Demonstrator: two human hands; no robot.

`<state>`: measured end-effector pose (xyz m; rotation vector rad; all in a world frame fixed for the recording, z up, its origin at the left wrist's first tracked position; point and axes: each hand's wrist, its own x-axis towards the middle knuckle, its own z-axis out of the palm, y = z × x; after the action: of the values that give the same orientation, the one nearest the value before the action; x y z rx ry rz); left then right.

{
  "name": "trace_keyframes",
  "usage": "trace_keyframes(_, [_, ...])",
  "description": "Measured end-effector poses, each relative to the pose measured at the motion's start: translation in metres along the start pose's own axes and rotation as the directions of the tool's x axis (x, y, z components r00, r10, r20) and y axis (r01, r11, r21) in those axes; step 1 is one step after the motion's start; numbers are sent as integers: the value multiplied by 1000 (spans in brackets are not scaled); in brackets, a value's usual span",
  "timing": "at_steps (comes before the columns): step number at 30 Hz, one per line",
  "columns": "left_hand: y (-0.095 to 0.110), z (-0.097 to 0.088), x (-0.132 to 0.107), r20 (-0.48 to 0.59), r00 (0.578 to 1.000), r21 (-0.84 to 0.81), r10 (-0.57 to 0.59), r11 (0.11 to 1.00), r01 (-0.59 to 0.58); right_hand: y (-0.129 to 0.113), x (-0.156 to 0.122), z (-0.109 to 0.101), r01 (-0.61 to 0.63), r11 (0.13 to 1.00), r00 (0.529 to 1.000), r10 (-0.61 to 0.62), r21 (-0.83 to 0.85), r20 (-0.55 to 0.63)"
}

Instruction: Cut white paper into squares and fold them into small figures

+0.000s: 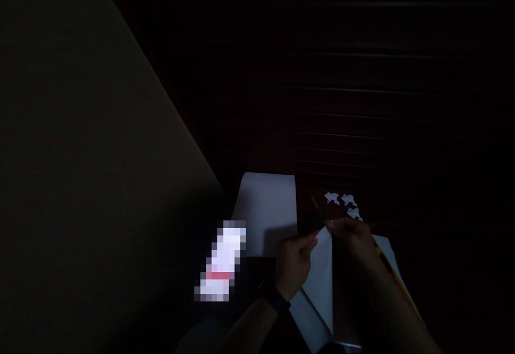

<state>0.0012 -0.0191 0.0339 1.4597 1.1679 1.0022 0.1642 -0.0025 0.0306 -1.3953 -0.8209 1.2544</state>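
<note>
A folded sheet of white paper [324, 279] is between the two hands, its lower part reaching toward the bottom edge of the view and its narrow pointed end raised away from the wearer. A slanting edge crosses the lower part, where one layer overlaps another. The left hand [295, 263], with a black band [276, 295] around its wrist, holds the paper's left edge near the point, thumb and fingers closed on it. The right hand [356, 240] has its fingers pinched at the very tip. Beside the right forearm, a long yellow object with a dark slot [398, 284], partly covered by the arm, lies by a piece of plain white paper [384, 243]; the dimness hides what it is. Left of the left hand, a bright pixelated rectangle with a red stripe [221, 260] glows. Beyond it, a flat white paper sheet [267, 206] carries a shadow along its lower right. A slim dark pointed object [315, 204] extends just past the right fingertips; whether the fingers touch it is unclear. Farther, three small jagged white paper pieces [332, 198] lie near one another on a dark reddish surface, and a plain brownish panel [100, 155] slants along the left.
</note>
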Motion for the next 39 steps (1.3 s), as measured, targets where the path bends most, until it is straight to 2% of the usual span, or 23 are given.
trace_keyframes(5, [0,1,0,4,1000,-10,3,1000,-3,5,2,1,51,999,996,-50,17,-76])
trace_keyframes(12, [-2,-2,4,-54,998,-33,-26,999,25,-2,-3,6,-11,996,993,21,-86,114])
trace_keyframes(16, [-7,-2,7,-1,998,-98,-65,993,64,2,-2,6,7,993,997,2,-120,81])
trace_keyframes(21, [-10,-5,8,2,989,-202,-149,968,146,1,-3,6,10,980,991,17,-199,132])
trace_keyframes(25, [-9,-6,9,39,981,-249,-190,949,194,-2,-4,8,-14,979,993,37,-205,111])
trace_keyframes(29, [-13,-5,9,-41,974,-264,-224,942,205,-2,-5,9,23,965,988,18,-260,154])
trace_keyframes(34, [-16,-5,9,-55,971,-298,-235,932,208,3,-6,10,46,967,989,-9,-252,145])
trace_keyframes(39, [-15,-7,11,-126,950,-372,-285,902,221,9,-7,13,70,960,983,-21,-269,180])
